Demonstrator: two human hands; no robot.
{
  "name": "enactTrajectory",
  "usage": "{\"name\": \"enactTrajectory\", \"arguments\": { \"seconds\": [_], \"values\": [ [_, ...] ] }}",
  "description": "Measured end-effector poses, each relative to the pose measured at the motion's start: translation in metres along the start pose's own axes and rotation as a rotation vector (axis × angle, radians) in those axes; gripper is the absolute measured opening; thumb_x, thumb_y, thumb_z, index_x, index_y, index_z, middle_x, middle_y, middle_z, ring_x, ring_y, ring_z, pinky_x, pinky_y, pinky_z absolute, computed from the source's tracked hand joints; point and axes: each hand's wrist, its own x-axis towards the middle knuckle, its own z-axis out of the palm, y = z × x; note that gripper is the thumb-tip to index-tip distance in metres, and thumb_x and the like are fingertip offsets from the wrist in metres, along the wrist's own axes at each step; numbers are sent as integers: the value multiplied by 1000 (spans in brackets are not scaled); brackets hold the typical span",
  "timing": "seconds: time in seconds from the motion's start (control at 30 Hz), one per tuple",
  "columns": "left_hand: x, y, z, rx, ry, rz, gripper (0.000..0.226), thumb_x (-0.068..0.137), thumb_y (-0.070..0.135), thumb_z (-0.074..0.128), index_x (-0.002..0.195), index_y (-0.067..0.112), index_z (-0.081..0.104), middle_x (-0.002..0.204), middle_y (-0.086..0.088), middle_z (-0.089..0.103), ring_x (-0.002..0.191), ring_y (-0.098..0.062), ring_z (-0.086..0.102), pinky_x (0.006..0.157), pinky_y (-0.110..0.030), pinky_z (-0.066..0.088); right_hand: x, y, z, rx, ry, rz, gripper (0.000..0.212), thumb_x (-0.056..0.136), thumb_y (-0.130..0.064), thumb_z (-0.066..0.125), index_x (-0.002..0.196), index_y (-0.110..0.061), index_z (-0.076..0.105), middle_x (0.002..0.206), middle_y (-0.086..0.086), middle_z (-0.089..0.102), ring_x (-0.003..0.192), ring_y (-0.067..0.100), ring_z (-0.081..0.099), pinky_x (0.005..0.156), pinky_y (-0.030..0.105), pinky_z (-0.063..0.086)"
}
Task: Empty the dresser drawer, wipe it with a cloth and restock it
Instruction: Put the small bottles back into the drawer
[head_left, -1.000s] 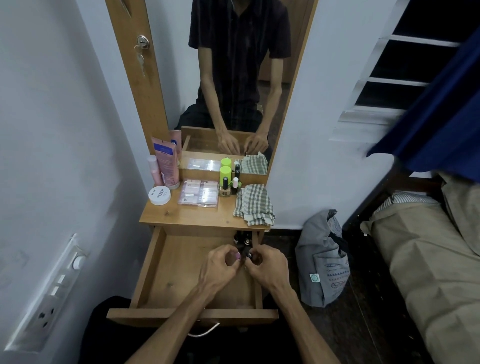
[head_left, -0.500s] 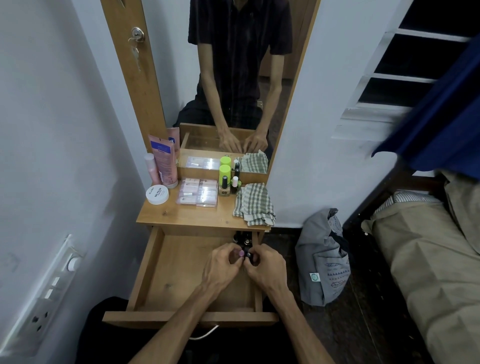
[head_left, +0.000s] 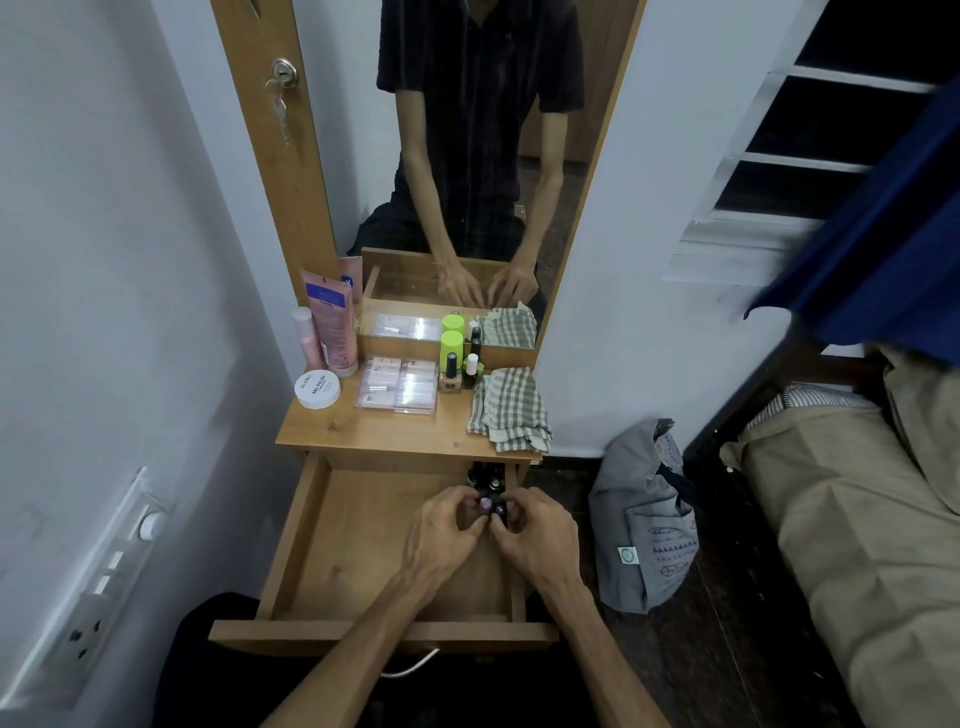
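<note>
Drawer (head_left: 358, 540) pulled wide open under the dresser, bare wood across its left half and front. Both hands are in at the far right corner, where a cluster of small bottles (head_left: 491, 486) stands against the right wall. Left hand (head_left: 444, 530) has its fingers curled round a bottle with a pinkish cap (head_left: 485, 503), and the right hand (head_left: 540, 535) pinches a dark-capped bottle (head_left: 500, 510) just beside it, the two hands almost touching.

Up on the tabletop (head_left: 374, 431), the checked cloth (head_left: 509, 408) lies crumpled at the right edge. Left of it, near the back, stand a lime-capped bottle (head_left: 451, 345) and a few small polish bottles (head_left: 451, 376). A clear flat pack (head_left: 397, 384) lies in the middle. A round white tub (head_left: 317, 389) sits at the left edge, with a pink tube (head_left: 332, 322) and a slim pink bottle (head_left: 306, 338) upright in the back left corner.

Behind it all the mirror (head_left: 467, 156) shows the person's reflected arms reaching into the drawer. On the floor to the right, a grey bag (head_left: 644, 519) leans by the wall, with a bed (head_left: 857, 519) beyond it.
</note>
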Motion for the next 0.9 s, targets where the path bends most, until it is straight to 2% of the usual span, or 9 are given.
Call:
{"name": "enactTrajectory", "arguments": {
  "seconds": [0.13,0.2,0.33,0.47,0.67,0.9],
  "values": [
    [0,4,-10,-44,86,70,22,86,40,70,99,23,73,90,15,71,78,1,64,67,-18,53,4,-10,-4,59,100,-20,13,81,-41,74,86,-29,74,75,-14,62,62,3,54,53,15,40],
    [5,6,-17,-50,130,113,17,85,34,67,96,22,73,86,15,69,75,0,64,64,-25,56,9,-17,-8,97,142,-54,7,82,-33,76,86,-27,75,76,-14,65,64,3,57,56,19,47],
    [30,16,-37,-85,240,157,11,85,11,72,95,17,72,87,10,70,72,-4,64,63,-31,56,28,-35,-17,164,201,-87,1,82,-24,74,83,-24,74,76,-13,67,65,4,58,59,18,46],
    [67,32,-62,-61,319,146,9,89,14,70,97,16,72,86,9,70,63,-6,61,59,-32,55,59,-47,-22,185,227,-78,3,84,-23,73,85,-22,75,79,-12,70,67,3,59,62,19,48],
    [117,48,-88,-26,372,89,11,87,24,71,98,21,69,88,13,66,61,-8,58,63,-29,48,107,-63,-30,249,276,-25,9,87,-28,71,90,-23,77,77,-12,71,64,4,63,63,29,56],
    [143,47,-86,49,347,29,21,86,31,73,105,24,70,95,11,64,75,-15,59,66,-31,45,142,-79,-23,286,281,69,21,89,-43,68,97,-26,77,76,-13,70,72,6,65,71,32,55]
  ]
}}
